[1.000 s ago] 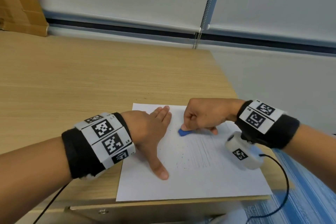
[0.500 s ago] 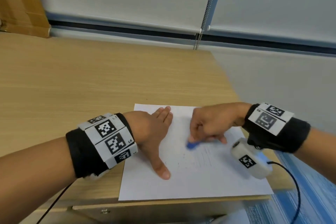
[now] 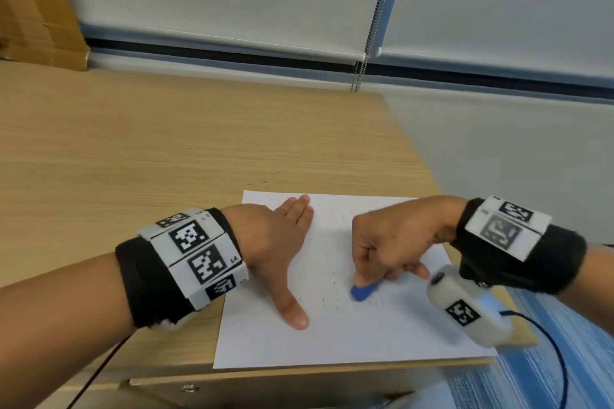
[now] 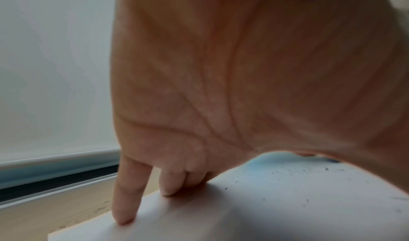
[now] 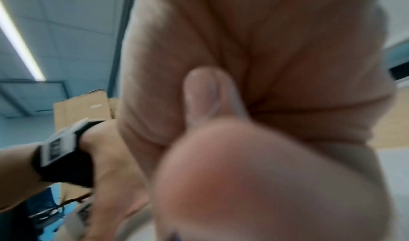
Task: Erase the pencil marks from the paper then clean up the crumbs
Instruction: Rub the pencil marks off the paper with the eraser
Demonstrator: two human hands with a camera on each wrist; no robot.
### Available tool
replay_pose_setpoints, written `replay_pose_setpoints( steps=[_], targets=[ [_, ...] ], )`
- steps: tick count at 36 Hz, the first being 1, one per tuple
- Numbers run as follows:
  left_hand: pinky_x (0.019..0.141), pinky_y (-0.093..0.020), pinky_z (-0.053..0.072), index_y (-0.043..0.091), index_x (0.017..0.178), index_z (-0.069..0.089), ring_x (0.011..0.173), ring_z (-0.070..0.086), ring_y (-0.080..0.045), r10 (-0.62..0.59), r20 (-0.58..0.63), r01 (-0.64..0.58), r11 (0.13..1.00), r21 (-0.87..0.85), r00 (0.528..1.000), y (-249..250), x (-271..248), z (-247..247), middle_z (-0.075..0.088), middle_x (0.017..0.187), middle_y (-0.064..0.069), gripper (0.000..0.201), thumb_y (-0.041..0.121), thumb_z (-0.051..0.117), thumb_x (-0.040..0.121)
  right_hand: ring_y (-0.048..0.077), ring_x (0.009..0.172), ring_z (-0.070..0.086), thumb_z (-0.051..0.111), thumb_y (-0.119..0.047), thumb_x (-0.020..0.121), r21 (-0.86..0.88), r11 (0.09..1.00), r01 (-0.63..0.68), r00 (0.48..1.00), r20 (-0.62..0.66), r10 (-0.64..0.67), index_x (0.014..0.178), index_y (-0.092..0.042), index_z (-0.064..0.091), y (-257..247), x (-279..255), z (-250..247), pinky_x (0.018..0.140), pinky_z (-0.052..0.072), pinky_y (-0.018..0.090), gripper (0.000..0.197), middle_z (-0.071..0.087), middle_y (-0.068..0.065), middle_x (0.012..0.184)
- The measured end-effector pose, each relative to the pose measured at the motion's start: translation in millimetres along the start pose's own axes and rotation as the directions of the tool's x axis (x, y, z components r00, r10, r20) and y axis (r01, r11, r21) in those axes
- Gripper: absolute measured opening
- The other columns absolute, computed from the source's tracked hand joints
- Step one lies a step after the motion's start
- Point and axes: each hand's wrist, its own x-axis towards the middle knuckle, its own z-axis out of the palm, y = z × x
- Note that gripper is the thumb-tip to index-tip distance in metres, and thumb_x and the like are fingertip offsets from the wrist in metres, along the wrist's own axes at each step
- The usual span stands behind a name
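A white sheet of paper [image 3: 349, 339] lies at the near right corner of the wooden desk [image 3: 166, 156]. My left hand [image 3: 282, 242] lies flat on the sheet's left part, fingers straight, thumb spread toward me. My right hand [image 3: 388, 249] pinches a blue eraser [image 3: 363, 291] and presses it on the middle of the paper. Small dark crumbs [image 3: 327, 272] are scattered between the two hands. Faint pencil lines [image 3: 382, 300] run to the right of the eraser. In the left wrist view the fingertips [image 4: 122, 215] press on the paper [image 4: 287, 209]. The right wrist view is filled by the blurred right hand [image 5: 254, 104].
The desk's right edge [image 3: 428, 173] and front edge run close to the paper. A cardboard box [image 3: 36, 7] stands at the far left against the wall. Window blinds with a bead chain [image 3: 363, 73] hang behind the desk. A blue striped surface [image 3: 548, 375] lies below right.
My right hand has slid the eraser down the page toward me, from the upper middle to the centre. More crumbs lie on the sheet. The left hand has stayed put.
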Motion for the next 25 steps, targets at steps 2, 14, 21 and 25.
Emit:
replay_pose_setpoints(
  steps=[2,14,21,25],
  targets=[
    [0.122,-0.044,0.008,0.008,0.144,-0.034,0.146,-0.023,-0.017,-0.004,-0.001,0.004,1.000,0.005,1.000,0.5,0.3,-0.8,-0.041,0.151,-0.001,0.154,0.081,0.069,0.057,0.010,0.036,0.042,0.061,-0.028,0.093,0.012,1.000,0.020,0.988,-0.154,-0.018,0.061,-0.007,0.056,1.6,6.3,-7.0,0.056,0.045,0.029,0.038,0.047,-0.001,0.047],
    [0.122,-0.040,0.008,0.010,0.145,-0.033,0.147,-0.021,-0.014,-0.003,-0.020,0.002,1.000,-0.006,1.000,-2.6,1.5,1.8,-0.041,0.152,0.000,0.156,0.084,0.068,0.053,0.010,0.033,0.043,0.058,-0.029,0.095,0.017,1.000,0.022,0.957,-0.291,-0.016,0.073,0.003,0.059,5.1,16.4,-14.8,0.050,0.042,0.020,0.038,0.048,-0.002,0.044],
    [0.122,-0.041,0.005,0.007,0.144,-0.034,0.146,-0.024,-0.017,-0.009,-0.006,0.009,1.000,-0.005,1.000,2.0,-0.2,-0.6,-0.042,0.151,-0.002,0.153,0.079,0.070,0.059,0.010,0.037,0.044,0.061,-0.027,0.093,-0.004,0.997,0.071,0.997,-0.037,-0.071,0.072,-0.003,0.062,-10.3,10.0,2.7,0.046,0.044,0.024,0.032,0.050,0.003,0.055],
    [0.122,-0.043,0.007,0.009,0.145,-0.034,0.146,-0.024,-0.016,-0.009,-0.007,0.009,1.000,-0.007,1.000,-0.5,-0.2,0.3,-0.042,0.151,-0.001,0.154,0.082,0.069,0.056,0.018,0.040,0.051,0.058,-0.030,0.094,-0.007,0.998,0.068,0.941,-0.332,-0.066,0.065,-0.009,0.058,-3.1,18.8,-6.1,0.044,0.042,0.021,0.036,0.052,0.003,0.055]
  ],
)
